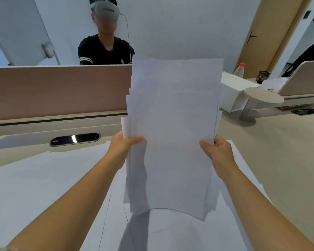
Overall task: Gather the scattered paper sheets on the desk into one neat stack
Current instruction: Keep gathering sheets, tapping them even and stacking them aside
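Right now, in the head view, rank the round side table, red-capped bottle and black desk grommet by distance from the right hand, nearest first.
From the right hand:
1. Round side table, up to its right.
2. Red-capped bottle, farther back, on the white cabinet.
3. Black desk grommet, far across, beyond the left hand.

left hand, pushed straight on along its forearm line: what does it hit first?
The left hand already pinches the left edge of the paper bundle, so it would press into those sheets straight away. Beyond them the line heads toward the brown partition, though depth is hard to judge from this one view.
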The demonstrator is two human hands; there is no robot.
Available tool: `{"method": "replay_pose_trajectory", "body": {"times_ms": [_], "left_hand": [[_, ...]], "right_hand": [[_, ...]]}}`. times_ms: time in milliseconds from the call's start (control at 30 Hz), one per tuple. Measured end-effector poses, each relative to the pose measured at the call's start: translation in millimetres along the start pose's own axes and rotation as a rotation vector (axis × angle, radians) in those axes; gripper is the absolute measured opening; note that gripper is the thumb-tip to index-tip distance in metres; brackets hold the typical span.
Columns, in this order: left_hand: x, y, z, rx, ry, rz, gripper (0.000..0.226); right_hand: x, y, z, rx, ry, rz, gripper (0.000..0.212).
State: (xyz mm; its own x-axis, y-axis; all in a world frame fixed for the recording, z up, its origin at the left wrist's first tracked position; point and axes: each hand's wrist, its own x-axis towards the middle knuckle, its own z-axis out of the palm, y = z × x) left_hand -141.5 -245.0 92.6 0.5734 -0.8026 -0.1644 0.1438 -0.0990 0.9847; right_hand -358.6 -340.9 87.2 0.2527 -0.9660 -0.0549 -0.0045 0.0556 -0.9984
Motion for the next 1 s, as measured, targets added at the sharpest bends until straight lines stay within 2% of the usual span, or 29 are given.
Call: {"method": "replay_pose_trajectory", "body": {"times_ms": [133, 200, 333, 467, 567, 767, 933, 1000], "left_hand": [[-3.3, 22.7, -10.9, -0.040, -0.034, 0.125, 0.020], [-2.9, 23.4, -16.5, -0.033, -0.059, 0.141, 0.020], [1.4, 1.5, -25.4, 0.067, -0.067, 0.053, 0.032], [2.9, -18.8, -26.3, 0.169, -0.161, -0.006, 0.036], [7.8, -20.2, -19.6, 0.152, -0.157, -0.014, 0.036], [17.5, -24.3, -22.1, 0.158, -0.137, 0.002, 0.032], [16.2, -57.5, -22.0, 0.165, -0.154, -0.096, 0.031], [15.6, -62.7, -15.8, 0.154, -0.140, -0.103, 0.033]], "right_hand": [[4.4, -17.5, 14.3, 0.043, -0.023, -0.020, 0.022], [7.0, -17.2, 15.9, 0.053, -0.018, 0.005, 0.013], [8.3, 0.8, 9.3, 0.013, -0.026, 0.099, 0.022], [7.6, 14.9, 10.6, 0.053, -0.073, 0.138, 0.027], [12.1, 15.4, 18.2, 0.066, -0.082, 0.117, 0.017], [17.6, 14.8, 11.2, 0.073, -0.091, 0.091, 0.021], [14.2, 38.5, 12.0, 0.065, -0.074, 0.159, 0.022], [15.2, 40.4, 18.2, 0.090, -0.032, 0.153, 0.031]]}}
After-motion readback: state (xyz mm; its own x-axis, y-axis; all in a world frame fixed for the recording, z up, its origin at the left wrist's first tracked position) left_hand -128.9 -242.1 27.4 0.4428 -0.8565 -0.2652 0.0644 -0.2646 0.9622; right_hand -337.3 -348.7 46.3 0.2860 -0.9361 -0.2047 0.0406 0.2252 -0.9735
